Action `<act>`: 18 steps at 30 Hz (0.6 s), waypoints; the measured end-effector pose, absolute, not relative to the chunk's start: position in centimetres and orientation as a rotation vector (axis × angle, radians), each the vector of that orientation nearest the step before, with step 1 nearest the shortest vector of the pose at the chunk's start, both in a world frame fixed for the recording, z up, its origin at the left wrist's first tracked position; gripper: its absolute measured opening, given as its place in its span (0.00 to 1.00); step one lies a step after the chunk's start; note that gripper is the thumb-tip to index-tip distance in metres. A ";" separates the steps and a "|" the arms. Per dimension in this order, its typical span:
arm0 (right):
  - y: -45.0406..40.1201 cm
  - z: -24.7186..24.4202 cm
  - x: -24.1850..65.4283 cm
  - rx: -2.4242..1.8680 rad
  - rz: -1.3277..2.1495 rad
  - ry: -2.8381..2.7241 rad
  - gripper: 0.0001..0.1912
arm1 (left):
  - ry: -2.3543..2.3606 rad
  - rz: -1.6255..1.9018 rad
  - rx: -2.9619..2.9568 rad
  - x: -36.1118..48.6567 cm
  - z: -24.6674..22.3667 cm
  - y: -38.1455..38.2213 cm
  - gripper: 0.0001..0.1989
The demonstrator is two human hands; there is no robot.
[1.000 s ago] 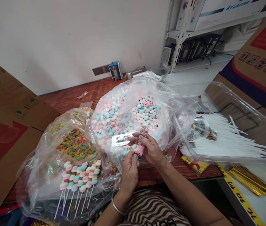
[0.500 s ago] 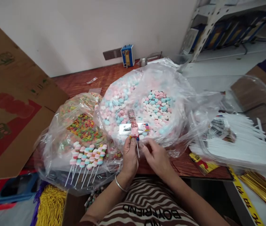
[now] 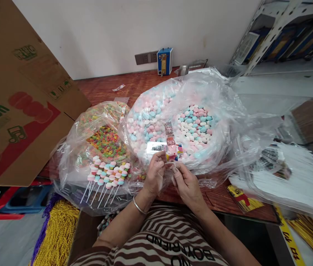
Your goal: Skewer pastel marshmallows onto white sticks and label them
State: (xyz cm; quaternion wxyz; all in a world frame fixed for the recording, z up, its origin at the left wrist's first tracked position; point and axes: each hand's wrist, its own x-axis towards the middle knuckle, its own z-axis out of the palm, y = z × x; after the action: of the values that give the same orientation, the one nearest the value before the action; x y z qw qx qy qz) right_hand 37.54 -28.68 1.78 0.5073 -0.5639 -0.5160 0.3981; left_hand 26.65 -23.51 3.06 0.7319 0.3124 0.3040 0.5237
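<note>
The left hand (image 3: 156,173) and the right hand (image 3: 188,184) meet at the near end of a small clear printed wrapper (image 3: 170,138). The left hand's fingers are bent in a narrow grip at the lower left of the wrapper. The right thumb and finger pinch close together just below it; whether they hold the wrapper's end or a stick is too small to tell. The wrapper points away from the person, with pink candy visible in its lower part, and stands out in front of a white label (image 3: 155,147).

Behind the hands, a large clear bag (image 3: 152,107) holds pink, white and blue candies (image 3: 196,125), seen plainly through its opening. To its left, a second clear bag (image 3: 74,138) holds small colourful rings (image 3: 108,142). On the near part of that bag lies a group of candy skewers (image 3: 109,173), their white sticks pointing toward the person.

At the right, a clear plastic tray (image 3: 292,207) holds many white sticks (image 3: 289,173). A yellow packet (image 3: 243,199) lies near the tray, on the near edge of the red-brown table (image 3: 101,87). Gold strips (image 3: 311,234) lie at the near right. At the far side, a blue box (image 3: 164,61) stands by the wall, beside a wall socket (image 3: 146,58) and near a metal cup (image 3: 183,70). A cardboard box (image 3: 31,103) stands at the left.
</note>
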 end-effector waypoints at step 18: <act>-30.8 0.5 36.0 -1.407 0.192 -1.731 0.14 | 0.765 1.225 0.523 27.9 6.8 -23.3 0.27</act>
State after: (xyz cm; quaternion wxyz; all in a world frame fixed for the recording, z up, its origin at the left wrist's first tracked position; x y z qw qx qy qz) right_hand 35.99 -30.82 0.49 0.4364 -0.5654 -0.6956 0.0773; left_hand 27.87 -23.30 6.80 0.7194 0.2367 0.3459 0.5539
